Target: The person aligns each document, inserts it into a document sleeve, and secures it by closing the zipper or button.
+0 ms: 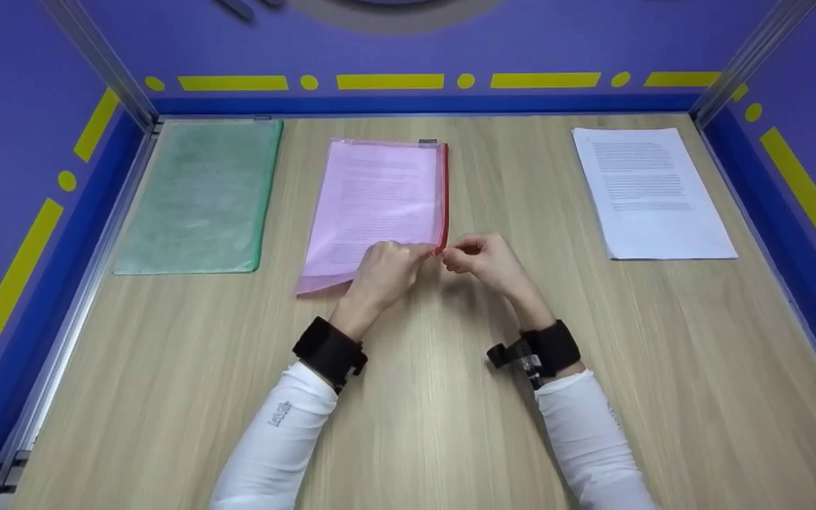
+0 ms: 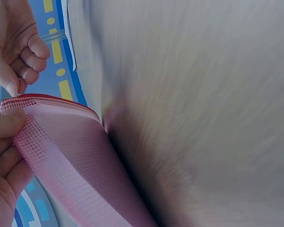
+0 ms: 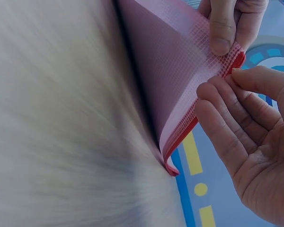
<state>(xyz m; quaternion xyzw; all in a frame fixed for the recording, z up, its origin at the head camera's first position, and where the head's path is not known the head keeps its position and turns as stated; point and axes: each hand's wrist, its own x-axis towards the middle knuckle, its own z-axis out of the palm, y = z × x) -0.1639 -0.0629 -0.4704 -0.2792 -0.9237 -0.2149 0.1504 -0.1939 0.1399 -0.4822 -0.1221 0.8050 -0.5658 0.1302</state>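
Observation:
A pink mesh zip pouch [image 1: 380, 205] with a red zipper edge [image 1: 445, 191] lies on the table, printed paper showing through it. Its near right corner is lifted and bent up. My left hand [image 1: 388, 273] pinches that corner, thumb [image 3: 222, 38] on the mesh side. Thumb and index finger of my right hand [image 1: 482, 263] pinch at the red zipper end, right beside the left fingertips; the other fingers [image 3: 227, 123] are loosely bent. The zipper's pull is hidden by the fingers.
A green zip pouch [image 1: 199, 198] lies at the back left of the wooden table [image 1: 408, 425]. To the far right lies a stack of printed paper [image 1: 652, 195]. Blue panels with yellow marks [image 1: 390, 83] wall the table at the back and sides.

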